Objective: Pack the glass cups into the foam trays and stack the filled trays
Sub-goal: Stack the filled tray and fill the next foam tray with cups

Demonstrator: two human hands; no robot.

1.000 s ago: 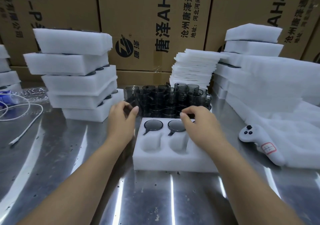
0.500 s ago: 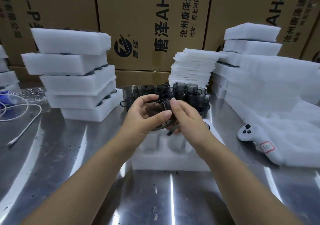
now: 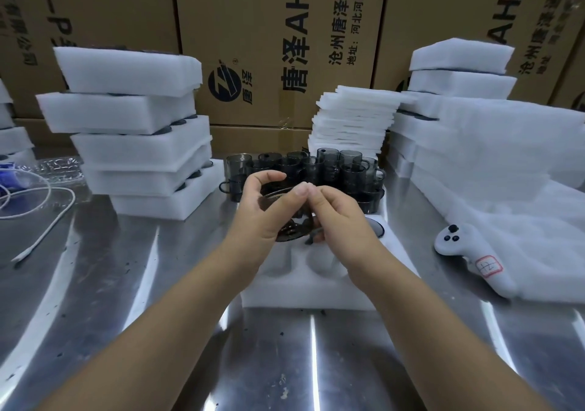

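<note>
Glass cup (image 3: pixel 289 232) tilted twd viewer, held by L hand (image 3: pixel 264 213), R hand (image 3: pixel 340 221)

Cups (image 3: pixel 316 170) behind foam tray (image 3: pixel 285 287)

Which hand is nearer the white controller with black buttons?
Right. The right hand is left of the white controller with black buttons, over the white foam tray. The left hand is farther left, beyond the smoky glass cup gripped between them.

One cup (image 3: pixel 286 233) — in left hand (image 3: pixel 264 213) and right hand (image 3: pixel 343 219).
</note>
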